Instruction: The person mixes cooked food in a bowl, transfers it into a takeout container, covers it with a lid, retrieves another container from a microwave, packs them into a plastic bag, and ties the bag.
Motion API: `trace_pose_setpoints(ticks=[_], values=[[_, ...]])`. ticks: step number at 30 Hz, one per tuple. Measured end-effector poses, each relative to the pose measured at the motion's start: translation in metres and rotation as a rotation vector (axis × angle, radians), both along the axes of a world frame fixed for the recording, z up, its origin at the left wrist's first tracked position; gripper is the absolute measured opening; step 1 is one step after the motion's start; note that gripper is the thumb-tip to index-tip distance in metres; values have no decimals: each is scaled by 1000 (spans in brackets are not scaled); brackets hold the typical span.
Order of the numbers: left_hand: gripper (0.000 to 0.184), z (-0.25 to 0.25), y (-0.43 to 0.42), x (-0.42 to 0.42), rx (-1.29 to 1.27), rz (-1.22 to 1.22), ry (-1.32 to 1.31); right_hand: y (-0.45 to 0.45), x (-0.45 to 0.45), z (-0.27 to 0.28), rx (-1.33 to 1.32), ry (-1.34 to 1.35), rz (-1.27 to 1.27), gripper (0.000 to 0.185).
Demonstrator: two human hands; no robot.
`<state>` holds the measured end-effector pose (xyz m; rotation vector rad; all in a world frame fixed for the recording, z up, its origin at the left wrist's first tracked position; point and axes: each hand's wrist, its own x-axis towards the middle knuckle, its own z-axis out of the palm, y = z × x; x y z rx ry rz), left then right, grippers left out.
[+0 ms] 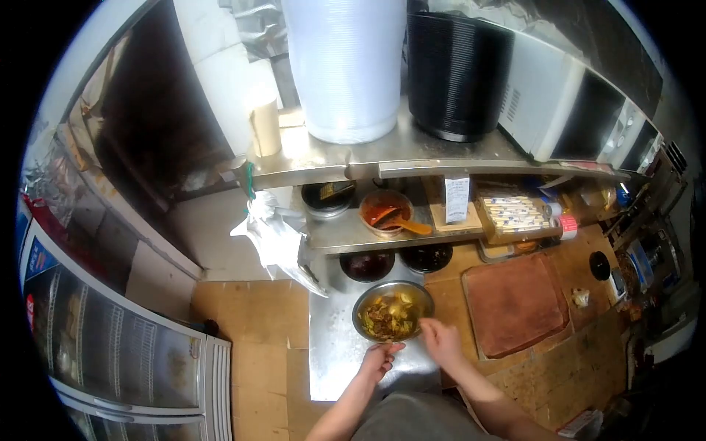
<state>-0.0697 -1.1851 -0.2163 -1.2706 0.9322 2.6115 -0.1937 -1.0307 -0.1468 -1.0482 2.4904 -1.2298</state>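
Note:
A round metal bowl (357,316) of yellow-green and brown food (387,317) stands on the metal counter (331,360). At its near rim is my left hand (379,360), its fingers closed at the edge of the bowl. My right hand (440,340) is by the bowl's right rim with fingers pinched together; what they hold, if anything, is too small to make out. Just behind the bowl are two dark bowls, one with dark red contents (367,266) and one with blackish contents (426,257).
A reddish-brown board (516,305) lies to the right. Above, a shelf holds a red sauce bowl (385,212) with an orange-handled utensil, a box of wrapped sticks (518,214), and white bags hanging left (276,235). A glass-door fridge (125,331) stands at the left.

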Motion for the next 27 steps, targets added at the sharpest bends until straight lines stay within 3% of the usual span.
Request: trace_pose_setpoints(ticks=[3, 5, 6, 8, 9, 10, 12, 13, 14, 16, 18, 20, 24, 25, 27], values=[[21, -8, -2, 7, -43, -21, -6, -9, -19, -26, -158, 59, -134, 21], [21, -16, -2, 12, -101, -73, -25, -6, -14, -46, 29, 184, -21, 21], [21, -19, -4, 13, -161, -122, -39, -2, -12, -41, 27, 186, -18, 21], [20, -26, -4, 19, -184, -128, -34, 12, 0, -14, 48, 142, 245, 21], [18, -25, -5, 21, -209, -136, -26, 16, -3, -4, -6, -57, 198, 21], [18, -23, -3, 24, -207, -127, -29, 16, -8, -6, -5, -60, 207, 21], [19, -19, -1, 25, -365, -218, -31, 11, -23, -22, -158, -112, -45, 21], [19, -22, -1, 25, -367, -220, -32, -2, -23, -37, -61, 59, -33, 21], [21, -24, -2, 26, -426, -249, -50, 4, -24, -47, -65, 56, -34, 21], [22, -25, -5, 31, -482, -284, -74, 7, -14, -10, 58, 71, 308, 20], [25, -24, -10, 30, -512, -264, -65, 15, -26, -5, -16, -79, 288, 20], [26, -22, -14, 31, -554, -281, -71, 15, -41, -7, -106, -281, 60, 21], [27, -6, -14, 27, -759, -407, -117, -11, -24, -12, -137, -163, 77, 22], [27, -6, -17, 26, -763, -408, -116, -12, -18, -10, -1, -133, 280, 22], [28, -8, -24, 28, -754, -366, -46, -10, -17, 7, -24, -207, 250, 23]])
